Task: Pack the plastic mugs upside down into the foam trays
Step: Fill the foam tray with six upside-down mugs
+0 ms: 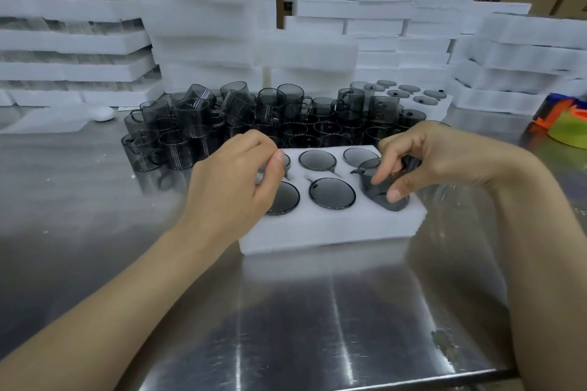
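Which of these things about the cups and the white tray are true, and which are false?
1. The right hand holds a dark mug at the foam tray's front right hole. True.
2. That mug sits flat in its hole. False: it is tilted and not yet seated.
3. The front middle hole is empty. False: an upside-down mug fills it.
4. Loose mugs are piled behind the tray. True.
5. The table is wooden. False: it is shiny metal.
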